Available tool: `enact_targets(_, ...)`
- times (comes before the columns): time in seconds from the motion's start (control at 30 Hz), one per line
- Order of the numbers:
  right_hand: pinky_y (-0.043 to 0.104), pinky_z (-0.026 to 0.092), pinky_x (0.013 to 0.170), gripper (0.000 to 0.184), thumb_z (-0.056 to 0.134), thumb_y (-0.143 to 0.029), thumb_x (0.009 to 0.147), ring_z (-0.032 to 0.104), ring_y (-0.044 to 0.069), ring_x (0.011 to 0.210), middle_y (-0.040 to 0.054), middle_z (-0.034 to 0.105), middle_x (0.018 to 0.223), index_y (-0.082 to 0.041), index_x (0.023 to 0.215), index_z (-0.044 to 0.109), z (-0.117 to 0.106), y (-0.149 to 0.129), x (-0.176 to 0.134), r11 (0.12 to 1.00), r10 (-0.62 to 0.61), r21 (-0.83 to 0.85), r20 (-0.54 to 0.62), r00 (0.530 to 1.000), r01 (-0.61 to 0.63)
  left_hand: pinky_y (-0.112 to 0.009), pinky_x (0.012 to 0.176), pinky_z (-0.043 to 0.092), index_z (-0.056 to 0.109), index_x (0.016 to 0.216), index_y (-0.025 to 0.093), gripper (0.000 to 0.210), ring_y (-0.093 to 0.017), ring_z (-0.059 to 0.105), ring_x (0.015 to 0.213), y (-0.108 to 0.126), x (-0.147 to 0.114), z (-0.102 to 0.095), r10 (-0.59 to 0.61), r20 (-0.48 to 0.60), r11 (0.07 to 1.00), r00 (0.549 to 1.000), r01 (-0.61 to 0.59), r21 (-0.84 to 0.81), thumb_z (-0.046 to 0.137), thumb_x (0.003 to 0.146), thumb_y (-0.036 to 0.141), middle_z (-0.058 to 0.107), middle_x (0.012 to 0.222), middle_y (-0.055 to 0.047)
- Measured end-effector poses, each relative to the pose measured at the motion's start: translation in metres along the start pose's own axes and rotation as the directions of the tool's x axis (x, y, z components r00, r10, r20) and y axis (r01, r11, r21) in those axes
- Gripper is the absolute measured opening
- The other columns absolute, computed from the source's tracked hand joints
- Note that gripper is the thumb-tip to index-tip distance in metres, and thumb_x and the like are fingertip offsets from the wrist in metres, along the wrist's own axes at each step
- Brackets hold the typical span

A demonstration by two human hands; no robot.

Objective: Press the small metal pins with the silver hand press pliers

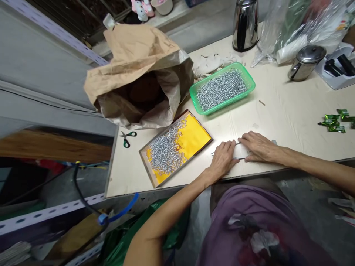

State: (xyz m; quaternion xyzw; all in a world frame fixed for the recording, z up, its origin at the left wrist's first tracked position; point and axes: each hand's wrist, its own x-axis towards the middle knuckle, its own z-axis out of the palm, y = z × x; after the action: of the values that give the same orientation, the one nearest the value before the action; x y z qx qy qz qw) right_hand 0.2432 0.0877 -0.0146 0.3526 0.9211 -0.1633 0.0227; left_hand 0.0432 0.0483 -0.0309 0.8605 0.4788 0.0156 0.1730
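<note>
Both hands are on a flat, narrow piece with thin metallic-looking long edges (240, 151) that lies at the table's front edge. My left hand (223, 158) is closed over its left end, thumb towards the middle. Around its right part my right hand (257, 147) is closed, fingers on the far edge and thumb on the near one. Much of the piece is hidden under the hands. Left of them, a shallow tray with a yellow bottom (195, 135) holds a heap of small silvery screws (166, 149). More such metal pieces fill a green plastic basket (223, 107) beyond.
A big open brown paper bag (138, 48) stands behind the tray. Green-handled scissors (127, 141) lie at the left. A steel kettle (245, 27), a lidded steel pot (306, 62), clear plastic bags (294, 26) and small shiny green packets (332, 122) occupy the right side.
</note>
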Motion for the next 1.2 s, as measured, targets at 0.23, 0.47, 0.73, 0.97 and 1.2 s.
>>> enact_targets(0.23, 0.034, 0.036, 0.074, 0.015, 0.063, -0.025, 0.087, 0.05, 0.023, 0.086, 0.0097, 0.06, 0.09, -0.013, 0.097, 0.063, 0.011, 0.0, -0.003, 1.0, -0.014, -0.024, -0.078, 0.997, 0.012, -0.038, 0.083, 0.048, 0.059, 0.11, 0.018, 0.024, -0.024, 0.054, 0.097, 0.005, 0.008, -0.003, 0.021, 0.024, 0.999, 0.999, -0.02, -0.037, 0.059, 0.091, 0.033, 0.062, 0.103, -0.008)
enact_targets(0.47, 0.032, 0.037, 0.072, 0.017, 0.048, -0.018, 0.094, 0.05, 0.021, 0.08, 0.007, 0.059, 0.082, -0.017, 0.085, 0.062, 0.018, 0.002, -0.005, 1.0, -0.023, 0.015, -0.142, 0.99, 0.026, -0.037, 0.078, 0.049, 0.063, 0.093, 0.018, 0.019, -0.022, 0.055, 0.089, 0.004, 0.013, 0.001, -0.008, -0.028, 0.996, 1.0, 0.005, -0.087, 0.049, 0.096, 0.03, 0.062, 0.089, -0.007)
enact_targets(0.73, 0.041, 0.042, 0.079, 0.053, 0.069, -0.047, 0.078, 0.052, 0.028, 0.092, 0.017, 0.06, 0.11, -0.013, 0.118, 0.061, -0.001, 0.036, 0.009, 0.997, -0.076, 0.011, -0.026, 0.997, 0.076, -0.05, 0.114, 0.037, 0.041, 0.137, 0.015, 0.04, -0.029, 0.037, 0.141, 0.034, -0.009, 0.05, -0.053, -0.353, 0.995, 0.934, 0.018, -0.102, 0.039, 0.098, 0.02, 0.046, 0.145, -0.018)
enact_targets(0.97, 0.042, 0.041, 0.077, 0.026, 0.044, -0.026, 0.094, 0.053, 0.026, 0.09, 0.012, 0.067, 0.091, -0.018, 0.087, 0.067, -0.015, 0.044, 0.042, 0.998, 0.026, -0.059, -0.106, 0.994, -0.032, -0.053, 0.115, 0.036, 0.045, 0.135, 0.012, 0.042, -0.028, 0.042, 0.139, 0.059, -0.02, 0.065, 0.039, -0.299, 0.976, 0.954, -0.1, -0.194, 0.042, 0.098, 0.031, 0.054, 0.139, -0.018)
enact_targets(1.2, 0.041, 0.041, 0.071, 0.021, 0.053, -0.017, 0.086, 0.053, 0.027, 0.088, 0.0064, 0.067, 0.093, -0.03, 0.082, 0.069, -0.015, -0.029, 0.057, 0.956, -0.292, -0.002, -0.09, 0.952, 0.293, -0.049, 0.113, 0.042, 0.059, 0.123, 0.02, 0.032, -0.033, 0.051, 0.13, 0.069, -0.021, 0.031, -0.098, -0.106, 0.866, 0.99, 0.032, -0.498, 0.055, 0.092, 0.03, 0.061, 0.13, -0.014)
